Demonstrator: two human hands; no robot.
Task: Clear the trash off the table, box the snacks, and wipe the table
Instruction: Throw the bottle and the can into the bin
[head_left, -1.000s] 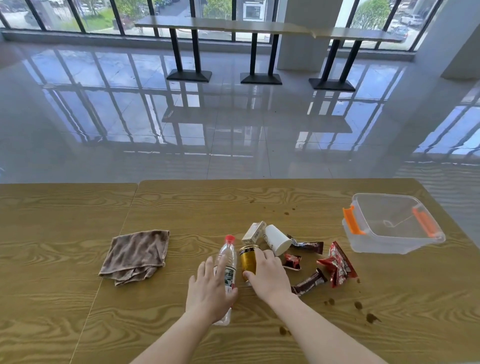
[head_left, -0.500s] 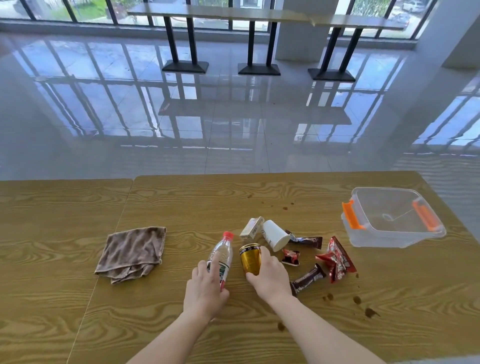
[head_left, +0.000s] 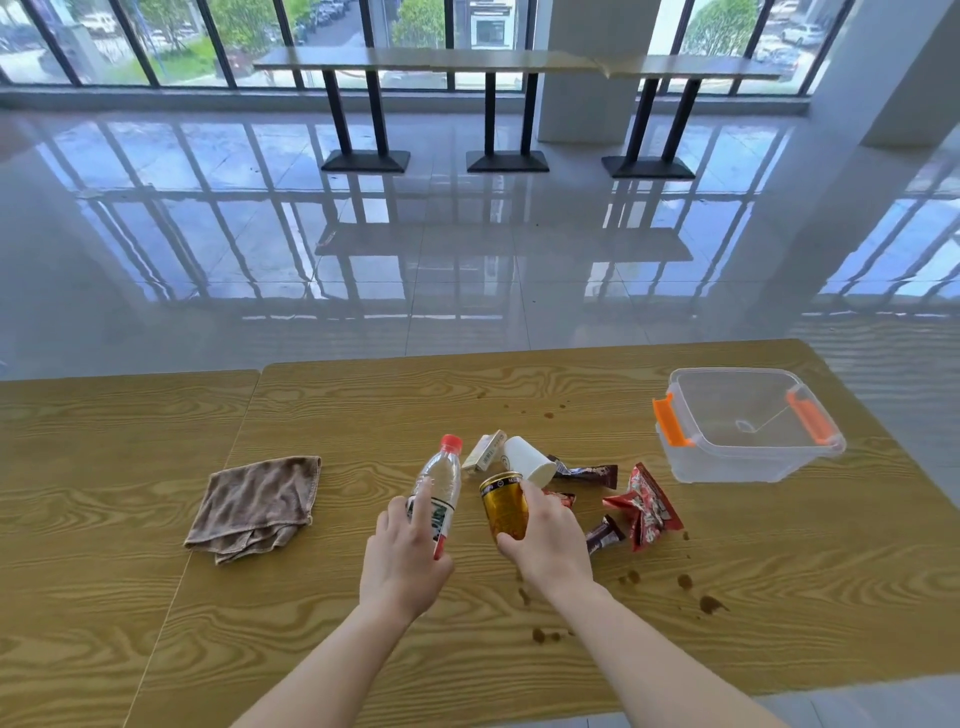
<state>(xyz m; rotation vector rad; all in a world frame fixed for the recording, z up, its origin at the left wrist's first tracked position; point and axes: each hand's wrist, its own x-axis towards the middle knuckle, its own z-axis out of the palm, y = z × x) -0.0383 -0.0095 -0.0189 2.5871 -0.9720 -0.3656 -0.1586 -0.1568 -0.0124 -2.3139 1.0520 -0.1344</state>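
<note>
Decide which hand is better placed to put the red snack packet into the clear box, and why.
Probably right. The right hand, gripping the gold can, is nearest the red snack packet, and the clear box sits further right. The left hand holds the water bottle, farther away.

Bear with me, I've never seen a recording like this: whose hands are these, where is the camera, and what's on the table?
There is no machine here. A person wears one wide-angle camera on the head, so you look forward and down at their two bare hands. The left hand grips a clear water bottle with a red cap; the right hand grips a gold can. On the wooden table lie a brown cloth, a tipped white paper cup, a small carton, several snack packets and dark spill spots. An open clear box with orange latches stands to the right.
</note>
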